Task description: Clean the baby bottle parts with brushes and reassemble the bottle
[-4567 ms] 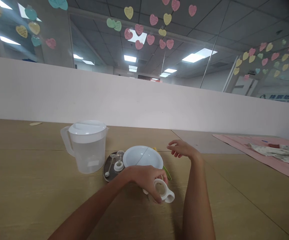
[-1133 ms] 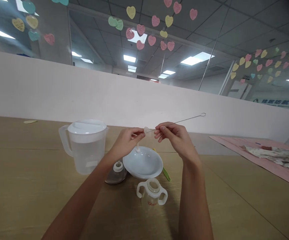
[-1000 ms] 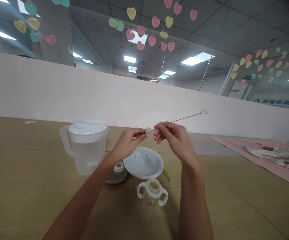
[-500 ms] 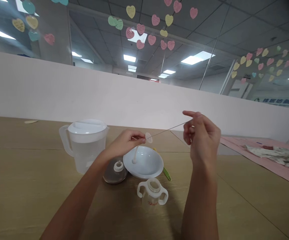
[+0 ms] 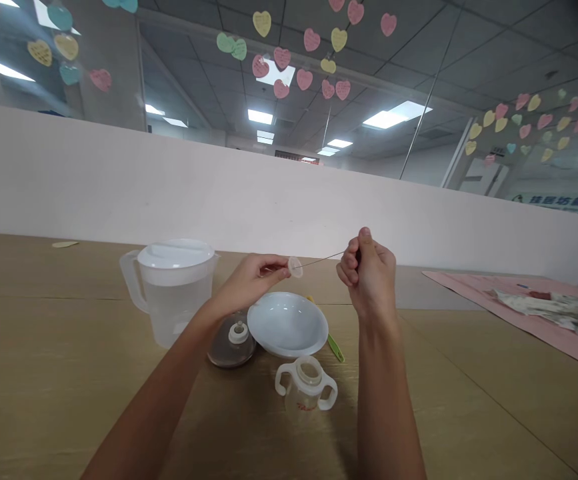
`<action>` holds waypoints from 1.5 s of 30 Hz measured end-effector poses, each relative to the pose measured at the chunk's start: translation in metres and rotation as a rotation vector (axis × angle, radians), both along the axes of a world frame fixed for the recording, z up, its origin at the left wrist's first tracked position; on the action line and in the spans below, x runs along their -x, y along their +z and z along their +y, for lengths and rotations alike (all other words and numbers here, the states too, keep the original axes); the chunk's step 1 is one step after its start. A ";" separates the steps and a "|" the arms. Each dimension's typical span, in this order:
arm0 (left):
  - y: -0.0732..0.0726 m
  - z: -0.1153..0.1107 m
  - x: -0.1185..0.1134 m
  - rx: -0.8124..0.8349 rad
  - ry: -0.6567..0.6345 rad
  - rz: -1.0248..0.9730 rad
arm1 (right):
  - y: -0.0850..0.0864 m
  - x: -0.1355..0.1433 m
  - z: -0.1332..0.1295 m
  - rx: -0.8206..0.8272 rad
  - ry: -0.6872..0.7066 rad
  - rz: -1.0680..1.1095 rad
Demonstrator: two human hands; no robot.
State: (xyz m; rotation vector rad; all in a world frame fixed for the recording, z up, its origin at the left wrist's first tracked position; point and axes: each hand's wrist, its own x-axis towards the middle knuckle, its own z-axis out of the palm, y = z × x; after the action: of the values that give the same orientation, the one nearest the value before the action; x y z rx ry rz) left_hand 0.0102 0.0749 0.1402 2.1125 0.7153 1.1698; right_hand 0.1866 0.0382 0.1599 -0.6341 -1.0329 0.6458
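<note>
A small translucent disc-shaped piece (image 5: 295, 267) is pinched at its left side by my left hand (image 5: 251, 279), above a white bowl (image 5: 287, 325). From that piece a thin wire (image 5: 325, 259) runs up to the right into my right hand (image 5: 369, 272), whose fingers are curled closed round its end, thumb on top. Below the bowl stands a clear bottle with two white handles (image 5: 309, 383), its top open. Left of the bowl, a white ring with a nipple (image 5: 239, 333) sits on a dark round dish (image 5: 229, 350), partly behind my left forearm.
A lidded translucent pitcher (image 5: 179, 287) stands on the left. Right of the bowl lies a green-handled tool (image 5: 335, 348), partly hidden by it. A pink cloth (image 5: 461, 287) with crumpled fabric on it covers the right side. Behind the table (image 5: 59, 373) rises a white wall (image 5: 169, 187) under glass.
My right hand has moved left, closer to my left hand, and its extended index finger has curled in. Less wire shows between the hands. The pale tube that hung below the disc no longer shows.
</note>
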 end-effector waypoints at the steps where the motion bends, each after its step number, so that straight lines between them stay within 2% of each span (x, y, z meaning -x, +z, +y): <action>1: 0.001 -0.001 0.001 -0.004 0.001 -0.024 | -0.001 0.001 0.002 0.019 0.029 0.006; 5: 0.004 -0.004 0.004 -0.011 0.028 -0.009 | -0.006 0.012 0.010 0.042 0.080 -0.064; 7: 0.002 -0.004 0.002 -0.008 0.003 0.006 | -0.011 0.022 0.015 0.042 0.078 -0.143; 9: 0.000 -0.002 -0.001 0.003 -0.010 0.000 | -0.017 0.032 0.021 0.028 0.023 -0.238; 12: -0.004 0.001 -0.006 0.040 0.037 -0.037 | -0.025 0.038 0.030 -0.016 -0.150 -0.367; 13: -0.004 0.001 -0.007 0.049 0.049 -0.049 | -0.026 0.036 0.033 -0.018 -0.177 -0.387; 15: -0.004 -0.002 -0.010 0.044 0.046 -0.052 | -0.026 0.030 0.035 0.014 -0.139 -0.355; 18: -0.003 -0.010 -0.015 -0.009 0.025 -0.025 | -0.021 0.017 0.033 0.057 -0.053 -0.147; 24: -0.005 -0.014 -0.019 -0.043 0.071 0.089 | -0.010 -0.013 0.028 -0.013 -0.115 0.187; 27: -0.001 -0.005 -0.005 -0.053 0.177 0.073 | -0.016 -0.056 0.026 -0.069 -0.248 0.317; 30: 0.010 0.001 0.018 -0.049 0.324 -0.003 | -0.030 -0.111 0.026 -0.105 -0.432 0.406; 32: 0.018 0.000 0.033 -0.033 0.375 -0.069 | -0.042 -0.137 0.032 0.006 -0.446 0.310; 34: 0.024 -0.003 0.043 -0.030 0.402 -0.114 | -0.054 -0.143 0.044 0.161 -0.384 0.159; 36: 0.027 -0.006 0.047 -0.034 0.413 -0.123 | -0.065 -0.130 0.061 0.355 -0.210 -0.029; 39: 0.026 -0.008 0.046 -0.027 0.395 -0.110 | -0.078 -0.096 0.083 0.609 0.009 -0.351; 41: 0.025 -0.008 0.043 -0.028 0.385 -0.080 | -0.083 -0.077 0.092 0.702 0.039 -0.483; 45: 0.020 -0.006 0.034 -0.093 0.400 0.027 | -0.077 -0.059 0.089 0.747 -0.059 -0.568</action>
State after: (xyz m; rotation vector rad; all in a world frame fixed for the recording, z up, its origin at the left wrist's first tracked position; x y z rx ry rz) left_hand -0.0239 0.0693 0.1598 2.1226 1.1549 1.4068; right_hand 0.2453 0.1270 0.0828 -1.5604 -1.2811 0.8248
